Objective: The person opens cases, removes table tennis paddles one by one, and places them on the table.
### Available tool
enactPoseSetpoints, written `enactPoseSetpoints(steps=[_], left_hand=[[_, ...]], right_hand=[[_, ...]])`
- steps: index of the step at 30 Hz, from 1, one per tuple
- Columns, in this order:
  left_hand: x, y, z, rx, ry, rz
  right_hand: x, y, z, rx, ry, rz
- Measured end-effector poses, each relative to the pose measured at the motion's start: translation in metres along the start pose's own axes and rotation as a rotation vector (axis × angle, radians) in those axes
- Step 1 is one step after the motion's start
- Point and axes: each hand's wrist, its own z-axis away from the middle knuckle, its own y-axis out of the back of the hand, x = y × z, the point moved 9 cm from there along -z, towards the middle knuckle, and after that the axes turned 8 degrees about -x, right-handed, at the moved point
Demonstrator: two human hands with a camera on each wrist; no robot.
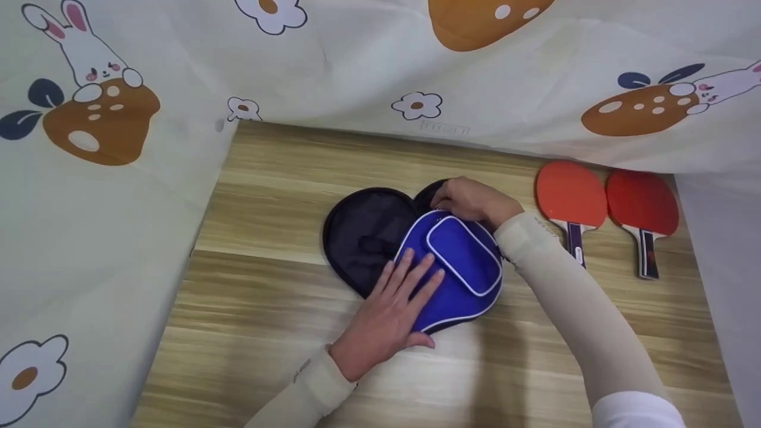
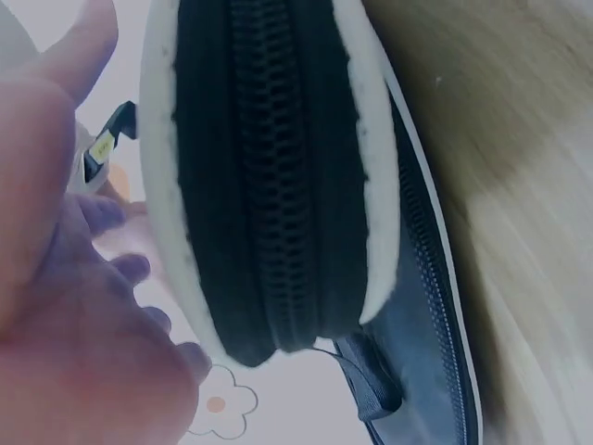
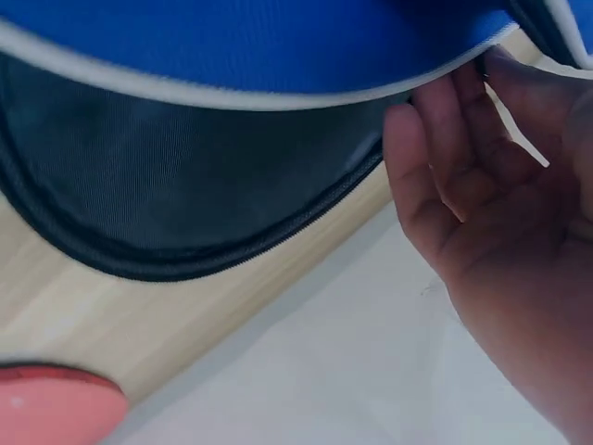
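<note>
A blue table tennis bat case [image 1: 410, 303] with white piping and a front pocket lies on the table. My left hand [image 1: 383, 321] rests on its lower left side, fingers straight and spread. At its top edge, my right hand [image 1: 472, 199] has curled fingers; in the right wrist view, thumb and fingers of this hand [image 3: 500, 176] meet at the white-piped rim. Partly under the blue case are black rounded panels [image 1: 368, 232], also seen as a dark panel [image 3: 185, 176] from the right wrist. A black zip [image 2: 273, 167] runs along the case's side close to my left hand [image 2: 83, 306].
Two red table tennis bats, one [image 1: 571, 193] beside the other [image 1: 645, 202], lie at the right, handles toward me. The wood-grain table [image 1: 267, 285] is bordered by a printed cloth [image 1: 333, 77] at the back and left.
</note>
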Motion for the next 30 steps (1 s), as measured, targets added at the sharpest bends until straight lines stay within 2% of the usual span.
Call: enactPoseSetpoints(steps=[5, 12, 18, 30], left_hand=[[0.006, -0.007, 0.000, -0.051, -0.060, 0.010], [0.000, -0.015, -0.002, -0.127, -0.040, 0.017], [-0.002, -0.016, -0.002, -0.123, -0.015, -0.012], [-0.008, -0.019, -0.005, -0.118, 0.042, 0.083]], right_hand=[[0.002, 0.000, 0.000, 0.005, -0.034, 0.092], [-0.005, 0.002, 0.005, 0.103, 0.031, 0.218], [-0.008, 0.004, 0.010, 0.204, 0.080, 0.280], [-0.003, 0.004, 0.022, 0.322, 0.110, 0.305]])
